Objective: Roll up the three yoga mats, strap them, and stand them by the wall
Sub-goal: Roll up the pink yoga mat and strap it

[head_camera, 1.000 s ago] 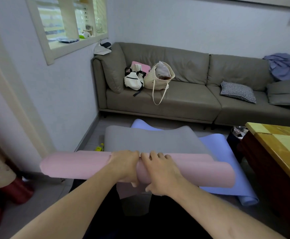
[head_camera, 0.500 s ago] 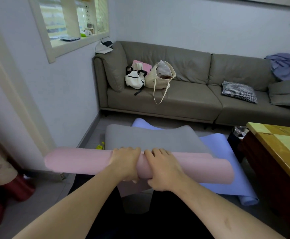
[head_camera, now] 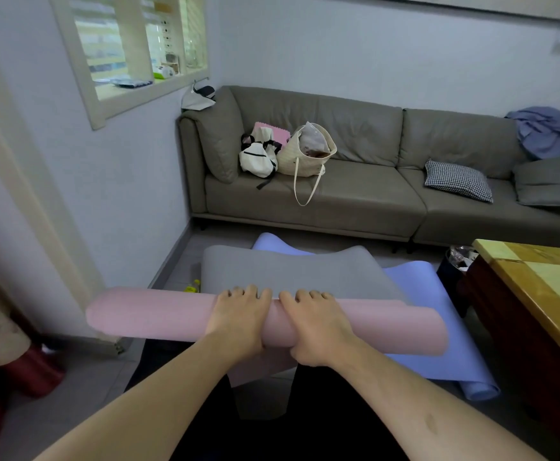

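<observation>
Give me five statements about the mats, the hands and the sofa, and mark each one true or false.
1. Both hands grip the pink mat near its middle. True: the left hand and the right hand sit side by side on the roll.
2. The grey mat is rolled and strapped. False: it lies open on the floor.
3. The grey mat lies on top of the purple mat. True.
4. A strap is wrapped around the pink mat. False: no strap shows on it.
5. The sofa is bare. False: bags and cushions sit on it.
</observation>
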Available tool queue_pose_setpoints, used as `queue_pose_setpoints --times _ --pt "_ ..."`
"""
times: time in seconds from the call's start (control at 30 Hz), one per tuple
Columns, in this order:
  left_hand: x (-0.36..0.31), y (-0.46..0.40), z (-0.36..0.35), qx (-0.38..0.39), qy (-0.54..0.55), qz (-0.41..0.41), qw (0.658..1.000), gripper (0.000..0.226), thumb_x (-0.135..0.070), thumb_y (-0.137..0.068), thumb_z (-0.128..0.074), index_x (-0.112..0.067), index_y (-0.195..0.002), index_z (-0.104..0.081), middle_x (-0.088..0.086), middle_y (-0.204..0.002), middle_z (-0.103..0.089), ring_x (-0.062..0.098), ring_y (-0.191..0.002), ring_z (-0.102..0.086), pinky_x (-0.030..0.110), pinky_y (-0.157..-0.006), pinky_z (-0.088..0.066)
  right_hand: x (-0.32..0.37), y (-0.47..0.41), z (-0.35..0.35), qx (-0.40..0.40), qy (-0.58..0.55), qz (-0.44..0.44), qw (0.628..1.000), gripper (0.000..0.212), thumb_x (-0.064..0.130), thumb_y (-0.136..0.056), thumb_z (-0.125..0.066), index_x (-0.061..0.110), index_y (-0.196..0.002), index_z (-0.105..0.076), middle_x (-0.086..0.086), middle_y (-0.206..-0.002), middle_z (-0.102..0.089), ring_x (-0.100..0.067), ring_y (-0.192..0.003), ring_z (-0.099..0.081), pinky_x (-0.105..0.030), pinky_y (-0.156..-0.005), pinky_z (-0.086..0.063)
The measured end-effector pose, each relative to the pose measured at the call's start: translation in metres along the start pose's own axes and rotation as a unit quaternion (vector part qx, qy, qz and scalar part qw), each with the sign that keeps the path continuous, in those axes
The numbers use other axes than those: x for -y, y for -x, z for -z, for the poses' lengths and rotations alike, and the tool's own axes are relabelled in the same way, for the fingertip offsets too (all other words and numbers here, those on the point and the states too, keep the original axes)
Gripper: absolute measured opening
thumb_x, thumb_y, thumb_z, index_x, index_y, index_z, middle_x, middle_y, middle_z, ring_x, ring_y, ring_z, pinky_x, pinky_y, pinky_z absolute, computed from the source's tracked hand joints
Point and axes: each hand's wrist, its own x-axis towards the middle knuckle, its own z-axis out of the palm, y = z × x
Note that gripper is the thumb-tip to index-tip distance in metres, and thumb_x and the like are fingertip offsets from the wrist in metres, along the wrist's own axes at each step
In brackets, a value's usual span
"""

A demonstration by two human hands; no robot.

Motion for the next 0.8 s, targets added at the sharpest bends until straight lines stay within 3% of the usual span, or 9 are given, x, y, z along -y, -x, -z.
queue_pose_setpoints --times 0.2,0.37,0.47,0.57,0.63,0.8 --pt "0.006 -0.002 0.016 0.070 0.046 -0.012 0.996 0.074 -0.051 -0.061 -0.088 -0.029 -0.114 -0.041 -0.004 -0.113 -0.053 0.023 -0.099 -0.057 0.040 -0.082 -0.044 -0.003 0.000 0.011 0.038 -0.023 0.014 0.999 0.064 0.037 -0.064 -0.081 0.030 -0.113 -0.040 0.002 -0.104 -0.056 -0.027 -0.091 -0.059 -0.043 -0.084 -0.051" --pt "0.011 -0.003 0.024 0.108 0.075 -0.026 0.991 0.072 -0.051 -0.056 -0.088 -0.029 -0.111 -0.047 -0.007 -0.105 -0.056 0.020 -0.088 -0.059 0.037 -0.074 -0.049 -0.006 0.001 0.020 0.071 -0.034 0.023 0.997 0.071 0.051 -0.066 -0.084 0.029 -0.118 -0.041 0.002 -0.106 -0.058 -0.027 -0.091 -0.060 -0.038 -0.073 -0.043" --pt "0.015 -0.005 0.028 0.132 0.080 -0.027 0.988 0.072 -0.051 -0.055 -0.088 -0.028 -0.112 -0.050 -0.007 -0.104 -0.059 0.019 -0.088 -0.062 0.039 -0.079 -0.056 -0.002 0.004 0.021 0.062 -0.044 0.018 0.997 0.076 0.056 -0.067 -0.086 0.028 -0.123 -0.044 -0.001 -0.113 -0.059 -0.028 -0.100 -0.060 -0.039 -0.078 -0.043" --pt "0.016 -0.009 0.032 0.154 0.083 -0.027 0.984 0.072 -0.051 -0.056 -0.089 -0.027 -0.112 -0.050 -0.007 -0.104 -0.060 0.018 -0.088 -0.061 0.037 -0.076 -0.054 0.004 0.012 0.013 0.024 -0.004 0.023 0.999 0.090 0.063 -0.067 -0.087 0.025 -0.134 -0.041 -0.004 -0.123 -0.057 -0.030 -0.109 -0.058 -0.043 -0.096 -0.047" --pt "0.013 -0.009 0.031 0.145 0.079 -0.020 0.986 0.075 -0.051 -0.056 -0.089 -0.027 -0.115 -0.049 -0.005 -0.107 -0.058 0.020 -0.089 -0.059 0.038 -0.078 -0.054 0.005 0.015 0.006 0.016 0.008 0.023 1.000 0.094 0.060 -0.067 -0.088 0.024 -0.137 -0.037 -0.007 -0.125 -0.056 -0.032 -0.111 -0.057 -0.046 -0.098 -0.047" --pt "-0.001 0.007 0.003 0.030 0.031 -0.010 0.999 0.079 -0.057 -0.064 -0.082 -0.027 -0.126 -0.043 -0.001 -0.124 -0.055 0.025 -0.114 -0.056 0.041 -0.093 -0.043 -0.001 0.005 0.005 0.031 -0.014 0.017 0.999 0.072 0.047 -0.067 -0.082 0.029 -0.122 -0.041 -0.002 -0.113 -0.059 -0.029 -0.100 -0.060 -0.043 -0.086 -0.051"
